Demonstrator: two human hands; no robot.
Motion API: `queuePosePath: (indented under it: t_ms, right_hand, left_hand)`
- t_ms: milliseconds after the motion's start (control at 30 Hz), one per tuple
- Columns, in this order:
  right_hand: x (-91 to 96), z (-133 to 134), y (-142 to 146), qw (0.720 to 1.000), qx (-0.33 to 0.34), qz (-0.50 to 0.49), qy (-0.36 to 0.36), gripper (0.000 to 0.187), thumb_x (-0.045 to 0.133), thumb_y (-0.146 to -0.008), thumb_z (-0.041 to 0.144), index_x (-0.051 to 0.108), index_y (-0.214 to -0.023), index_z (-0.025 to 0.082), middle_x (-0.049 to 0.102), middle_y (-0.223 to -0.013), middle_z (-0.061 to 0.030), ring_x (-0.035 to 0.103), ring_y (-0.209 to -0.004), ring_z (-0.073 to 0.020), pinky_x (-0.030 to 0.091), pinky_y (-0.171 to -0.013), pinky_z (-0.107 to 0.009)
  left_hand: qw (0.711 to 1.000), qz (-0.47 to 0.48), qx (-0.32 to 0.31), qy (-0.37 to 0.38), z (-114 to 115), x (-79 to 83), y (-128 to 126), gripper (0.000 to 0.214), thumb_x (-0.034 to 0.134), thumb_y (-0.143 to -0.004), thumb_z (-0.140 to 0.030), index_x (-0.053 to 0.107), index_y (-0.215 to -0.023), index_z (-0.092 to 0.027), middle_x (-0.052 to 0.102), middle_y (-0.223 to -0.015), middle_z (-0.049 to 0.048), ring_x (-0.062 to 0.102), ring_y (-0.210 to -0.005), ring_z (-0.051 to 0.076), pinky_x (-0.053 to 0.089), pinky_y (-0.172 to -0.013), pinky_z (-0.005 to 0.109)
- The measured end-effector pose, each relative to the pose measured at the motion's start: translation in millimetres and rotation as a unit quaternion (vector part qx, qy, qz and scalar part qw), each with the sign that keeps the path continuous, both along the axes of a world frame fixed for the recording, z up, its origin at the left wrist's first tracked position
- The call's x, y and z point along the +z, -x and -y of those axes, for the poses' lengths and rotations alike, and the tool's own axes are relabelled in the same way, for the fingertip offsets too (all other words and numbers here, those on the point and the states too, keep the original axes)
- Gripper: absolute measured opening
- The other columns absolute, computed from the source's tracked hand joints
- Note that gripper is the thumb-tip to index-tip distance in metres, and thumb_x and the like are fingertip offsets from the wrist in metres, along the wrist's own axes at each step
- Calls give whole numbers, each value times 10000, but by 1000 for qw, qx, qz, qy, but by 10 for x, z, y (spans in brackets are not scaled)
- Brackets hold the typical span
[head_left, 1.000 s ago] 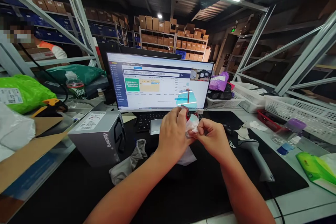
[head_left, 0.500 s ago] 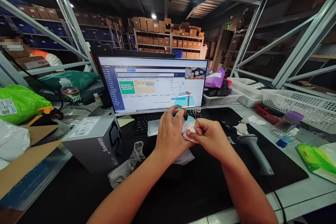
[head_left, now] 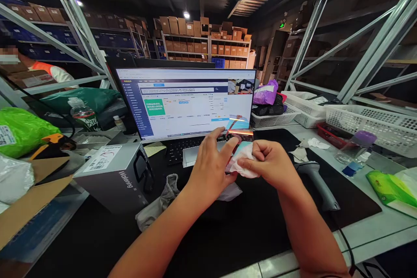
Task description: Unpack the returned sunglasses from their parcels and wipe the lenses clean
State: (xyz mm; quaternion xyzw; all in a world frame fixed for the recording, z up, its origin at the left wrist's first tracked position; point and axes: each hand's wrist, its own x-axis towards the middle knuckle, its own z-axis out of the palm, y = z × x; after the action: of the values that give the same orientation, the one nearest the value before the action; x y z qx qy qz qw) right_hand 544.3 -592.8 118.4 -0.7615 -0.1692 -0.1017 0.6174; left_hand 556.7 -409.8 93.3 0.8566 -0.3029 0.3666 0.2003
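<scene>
My left hand (head_left: pixel 210 165) is closed around the edge of a shiny, mirror-like lens piece (head_left: pixel 241 134), thumb below and fingers above. It reflects orange and blue light; its full shape is partly hidden by my hands. A crumpled white tissue (head_left: pixel 246 166) is pinched in my right hand (head_left: pixel 275 163) and pressed against the lens piece. Under my hands a pale translucent bag (head_left: pixel 230 193) lies on the black desk mat (head_left: pixel 241 234). Left of them rest a grey cloth pouch (head_left: pixel 159 204) and a grey box (head_left: pixel 110 182) marked "Wakening", with goggles pictured on it.
A monitor (head_left: pixel 185 108) and keyboard (head_left: pixel 176 152) stand behind my hands. To the right lie a barcode scanner (head_left: pixel 317 184), a green tissue pack (head_left: pixel 391 189), bottles and white baskets (head_left: pixel 371 126). An open carton (head_left: pixel 35 208) is at left; a person in an orange-and-white top (head_left: pixel 48 69) is beyond.
My right hand and the tissue have shifted slightly right. The lens piece has tilted, and more of the tissue shows. The fingers of my left hand are spread a little wider.
</scene>
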Motion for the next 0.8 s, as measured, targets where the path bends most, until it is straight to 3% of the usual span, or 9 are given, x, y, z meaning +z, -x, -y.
queuePosePath:
  t_ms: [267, 367, 433, 600, 700, 800]
  right_hand:
    - [121, 212, -123, 977, -7, -65, -205, 643, 932, -521, 257, 292, -569, 228, 462, -480, 81, 413, -392, -60, 307, -345, -175]
    - [140, 222, -192, 962, -10, -68, -262, 646, 948, -505, 284, 307, -572, 233, 513, -493, 67, 435, -380, -78, 308, -311, -184]
    - [130, 192, -214, 958, -14, -61, -281, 640, 952, -511, 303, 320, -579, 235, 514, -490, 69, 420, -369, -79, 288, -295, -186]
    - [58, 97, -207, 958, -41, -11, -284, 613, 939, -572, 326, 334, -597, 232, 496, -504, 74, 429, -404, -77, 321, -336, -187]
    - [31, 69, -193, 962, -74, 28, -263, 588, 916, -621, 350, 341, -608, 231, 471, -518, 76, 440, -441, -77, 347, -384, -194]
    - [14, 33, -180, 969, -96, 44, -223, 559, 866, -679, 402, 335, -626, 239, 446, -530, 74, 412, -452, -79, 333, -409, -212]
  left_hand:
    - [990, 35, -77, -111, -67, 55, -16, 788, 751, -699, -26, 457, -1373, -309, 360, -1526, 131, 383, -1448, 335, 338, -1215, 606]
    - [990, 49, -80, -106, -14, 22, -12, 789, 766, -693, -31, 452, -1372, -279, 404, -1493, 148, 407, -1435, 328, 296, -1237, 611]
    - [992, 41, -77, -88, 45, -11, 9, 801, 797, -683, -62, 437, -1375, -244, 419, -1485, 173, 433, -1415, 341, 341, -1216, 601]
    - [999, -2, -43, -16, 172, -95, 39, 778, 903, -672, -295, 474, -1314, -208, 549, -1353, 165, 643, -1153, 345, 592, -929, 500]
    - [999, -36, -10, 17, 197, -139, 23, 665, 841, -758, -221, 490, -1322, -244, 625, -1262, 91, 724, -879, 228, 610, -695, 333]
    - [996, -75, -18, 41, 194, -162, 5, 627, 817, -782, -158, 514, -1322, -256, 674, -1186, 42, 726, -750, 161, 586, -657, 265]
